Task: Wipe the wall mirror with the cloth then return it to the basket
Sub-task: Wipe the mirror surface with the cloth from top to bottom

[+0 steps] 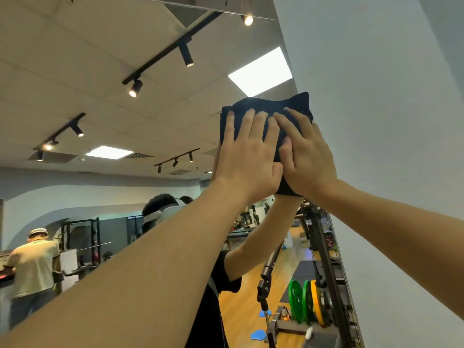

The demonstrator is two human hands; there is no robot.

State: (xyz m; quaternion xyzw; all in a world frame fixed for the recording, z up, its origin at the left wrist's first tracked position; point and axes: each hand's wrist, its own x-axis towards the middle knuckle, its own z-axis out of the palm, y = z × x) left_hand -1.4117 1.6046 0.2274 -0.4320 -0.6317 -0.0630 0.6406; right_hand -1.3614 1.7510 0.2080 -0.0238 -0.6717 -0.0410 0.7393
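Observation:
A large wall mirror [105, 101] fills the left and middle of the head view and reflects a gym ceiling and room. A dark folded cloth [266, 104] lies flat against the glass high up, close to the mirror's right edge. My left hand [247, 156] presses on the cloth with fingers spread. My right hand [305, 159] presses beside it, its fingers overlapping the left hand's. Both arms reach up and forward. The lower part of the cloth is hidden behind my hands. No basket is in view.
A plain white wall [389, 121] meets the mirror's right edge. The mirror reflects green and yellow weight plates [305, 301], a rack, a wooden floor, and another person in a pale shirt [32, 267] at the far left.

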